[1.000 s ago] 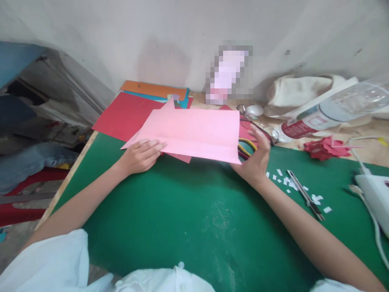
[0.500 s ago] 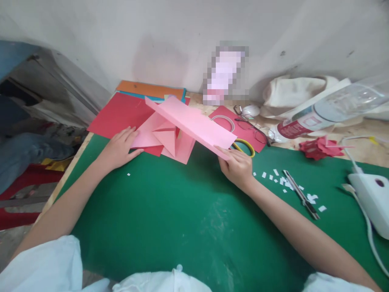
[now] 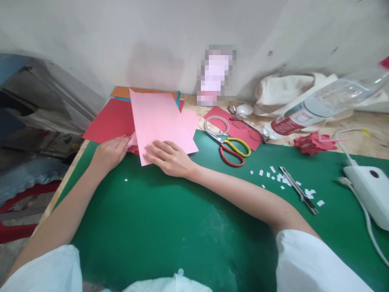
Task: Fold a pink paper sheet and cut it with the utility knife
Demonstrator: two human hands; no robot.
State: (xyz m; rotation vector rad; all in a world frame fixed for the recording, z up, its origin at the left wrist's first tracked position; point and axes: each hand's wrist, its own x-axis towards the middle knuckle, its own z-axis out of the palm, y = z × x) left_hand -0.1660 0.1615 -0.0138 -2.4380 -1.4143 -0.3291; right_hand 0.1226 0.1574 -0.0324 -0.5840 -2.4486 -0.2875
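A folded pink paper sheet stands tilted over the other papers on the left part of the green mat. My right hand lies on its lower front edge, fingers stretched out and slightly apart. At the sheet's left, my left hand has its fingers together at the edge of a smaller pink paper, apparently pinching it; the thumb is partly hidden. A red paper sheet lies behind my left hand. The folded pink pieces underneath are mostly covered by the tilted sheet.
Right of the papers lie scissors, a tape roll, glasses and a red sheet. Further right are a box cutter, paper scraps, a red paper ornament, a bottle and a white corded device.
My right hand has carried the pink sheet left and down over the folded pieces, uncovering the scissors. My left hand's fingers have drawn together at the paper edge.
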